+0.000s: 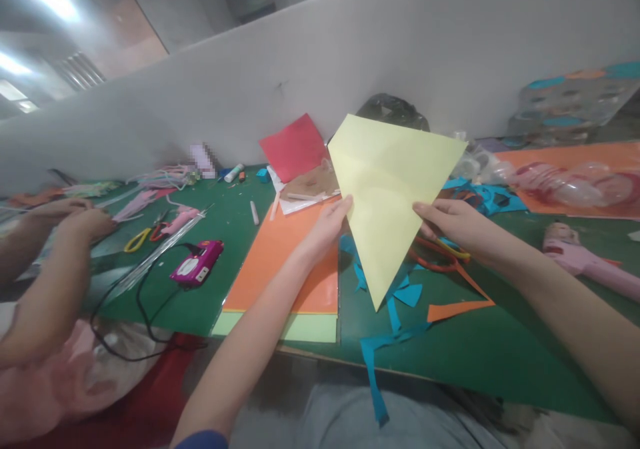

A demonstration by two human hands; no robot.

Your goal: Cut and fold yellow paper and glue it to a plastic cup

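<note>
In the head view, the left hand (325, 228) and right hand (453, 226) grasp opposite edges of a pale yellow triangular paper sheet (385, 196), fingers closed on it, holding it up above a green cutting mat (480, 349) and scattered blue paper scraps (409, 294).

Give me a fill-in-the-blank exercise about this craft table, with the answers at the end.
The left hand and right hand hold a pale ____ sheet of paper.
An ____ sheet lies beneath the left forearm.
A ____ square of paper sits near the back wall.
A co-worker's hands show at the ____ edge of the view.

Answers: yellow; orange; red; left.
</note>
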